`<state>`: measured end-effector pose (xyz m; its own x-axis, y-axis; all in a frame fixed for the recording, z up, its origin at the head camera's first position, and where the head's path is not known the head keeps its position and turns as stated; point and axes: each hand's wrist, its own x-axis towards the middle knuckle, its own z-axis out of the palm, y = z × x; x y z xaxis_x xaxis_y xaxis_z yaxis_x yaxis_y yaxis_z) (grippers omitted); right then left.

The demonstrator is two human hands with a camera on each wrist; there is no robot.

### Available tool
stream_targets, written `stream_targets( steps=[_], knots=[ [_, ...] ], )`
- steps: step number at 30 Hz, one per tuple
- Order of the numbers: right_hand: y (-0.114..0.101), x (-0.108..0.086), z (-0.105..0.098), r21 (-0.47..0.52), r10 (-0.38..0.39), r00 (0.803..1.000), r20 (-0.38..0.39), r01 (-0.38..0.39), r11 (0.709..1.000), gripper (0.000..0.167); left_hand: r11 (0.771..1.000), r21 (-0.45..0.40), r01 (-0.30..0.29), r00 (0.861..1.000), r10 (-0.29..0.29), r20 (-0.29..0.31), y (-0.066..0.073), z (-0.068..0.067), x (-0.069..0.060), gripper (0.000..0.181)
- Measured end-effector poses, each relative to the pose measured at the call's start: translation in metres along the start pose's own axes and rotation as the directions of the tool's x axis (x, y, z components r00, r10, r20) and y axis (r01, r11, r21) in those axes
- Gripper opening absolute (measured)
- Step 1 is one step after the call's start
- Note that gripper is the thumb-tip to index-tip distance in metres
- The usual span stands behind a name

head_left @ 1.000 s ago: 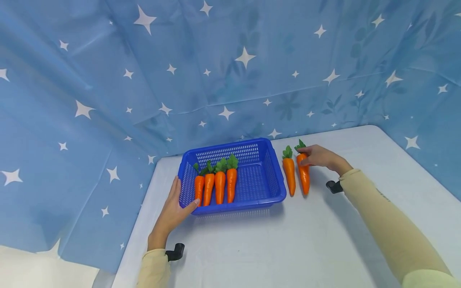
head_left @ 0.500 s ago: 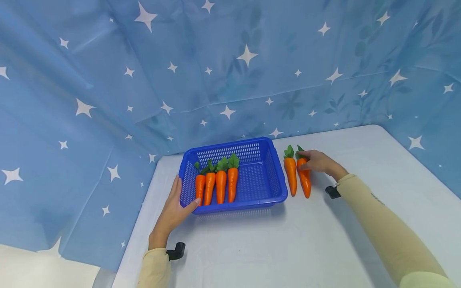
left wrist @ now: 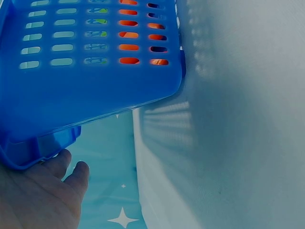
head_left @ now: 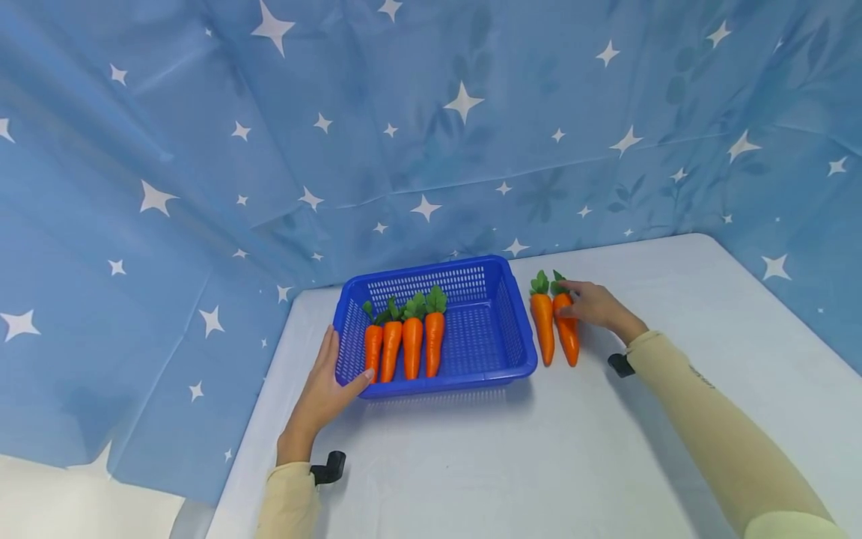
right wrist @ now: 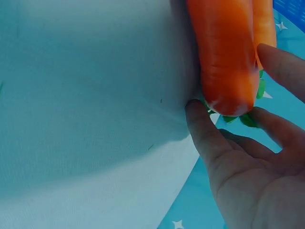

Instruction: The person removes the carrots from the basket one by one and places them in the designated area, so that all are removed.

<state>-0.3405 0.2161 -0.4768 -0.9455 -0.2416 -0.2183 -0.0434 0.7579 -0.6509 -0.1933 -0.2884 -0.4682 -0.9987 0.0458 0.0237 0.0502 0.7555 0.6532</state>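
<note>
A blue plastic basket (head_left: pixel 441 385) sits on the table, with several orange carrots (head_left: pixel 413 348) side by side in its left half, leafy tops toward the back. At the basket's left end rests my left hand (head_left: pixel 323 393), fingers straight along the outer side and thumb at the front rim. In the left wrist view, fingertips (left wrist: pixel 78 176) show beside the rim. Right of the basket, two carrots lie parallel on the cloth. My right hand (head_left: pixel 595 305) holds the outer carrot (head_left: pixel 567 337) near its leafy end; the inner carrot (head_left: pixel 542 329) lies close beside it.
A white cloth covers the table (head_left: pixel 485 464). Behind and to the left hangs a blue curtain (head_left: pixel 431 150) with white stars. The basket's right half shows its bare mesh floor (head_left: pixel 471 337). The table's left edge runs close to my left hand.
My right hand has shifted slightly left and toward me, bringing the outer carrot's leafy top closer to the inner carrot and more level with it. The left hand keeps its place on the basket.
</note>
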Motion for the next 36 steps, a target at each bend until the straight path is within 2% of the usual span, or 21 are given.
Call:
stream_targets(
  steps=[8, 14, 19, 24, 36],
  knots=[
    [0.001, 0.001, -0.003, 0.019, -0.015, 1.000, 0.000, 0.015, 1.000, 0.080, 1.000, 0.001, 0.011, 1.000, -0.011, 0.004, 0.001, -0.001, -0.001, 0.116],
    [0.002, 0.002, -0.005, -0.001, -0.051, 0.998, -0.040, 0.051, 0.999, 0.088, 1.000, -0.005, 0.010, 1.000, -0.010, 0.002, 0.001, -0.001, -0.001, 0.116],
    [-0.001, 0.002, -0.009, 0.035, -0.051, 0.995, -0.080, 0.054, 0.998, 0.100, 1.000, -0.008, 0.006, 1.000, -0.006, 0.000, 0.000, 0.000, -0.001, 0.117],
    [-0.011, 0.003, -0.017, 0.080, -0.061, 0.991, -0.117, 0.070, 0.994, 0.104, 1.000, -0.006, -0.002, 1.000, 0.002, -0.005, -0.001, 0.000, 0.000, 0.116],
    [-0.048, 0.005, -0.035, 0.200, -0.095, 0.989, -0.113, 0.117, 0.973, 0.097, 1.000, -0.006, 0.017, 1.000, -0.017, -0.001, 0.000, 0.000, 0.000, 0.118]
  ],
)
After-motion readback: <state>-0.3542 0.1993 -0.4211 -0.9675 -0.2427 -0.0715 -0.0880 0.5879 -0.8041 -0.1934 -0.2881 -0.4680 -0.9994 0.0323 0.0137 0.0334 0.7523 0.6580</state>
